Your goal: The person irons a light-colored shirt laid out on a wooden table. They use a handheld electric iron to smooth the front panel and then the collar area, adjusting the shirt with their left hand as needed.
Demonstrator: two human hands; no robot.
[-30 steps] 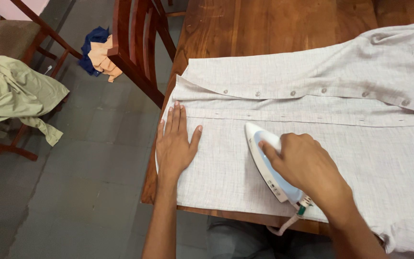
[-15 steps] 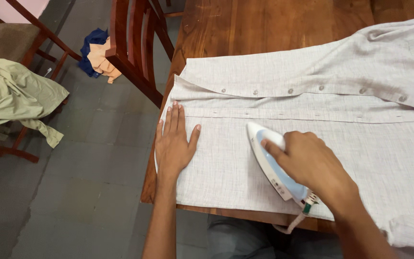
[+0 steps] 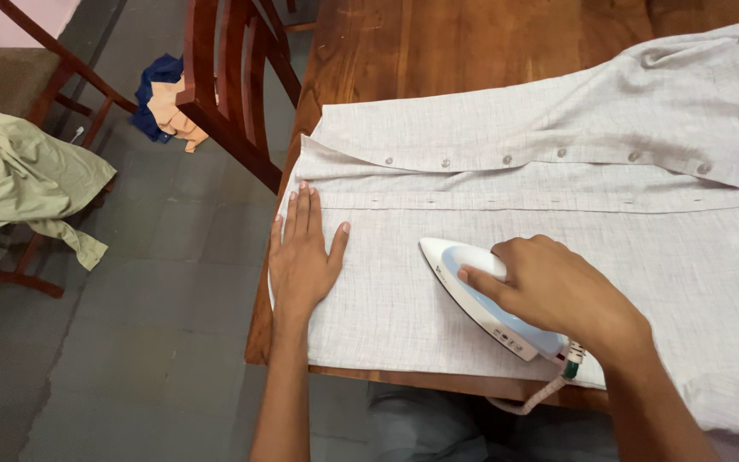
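Observation:
A pale grey button-up shirt lies spread flat on a brown wooden table, its row of buttons running left to right. My left hand presses flat on the shirt's hem near the table's left edge, fingers together. My right hand grips the handle of a white and light blue iron that rests on the shirt front, its tip pointing left toward my left hand. The iron's cord hangs off the near table edge.
A dark wooden chair stands at the table's left side. A blue and peach cloth lies on the grey tiled floor behind it. An olive green garment is draped over another chair at the far left.
The iron and my right hand have slid slightly back to the right along the shirt front. My left hand has stayed flat in the same spot.

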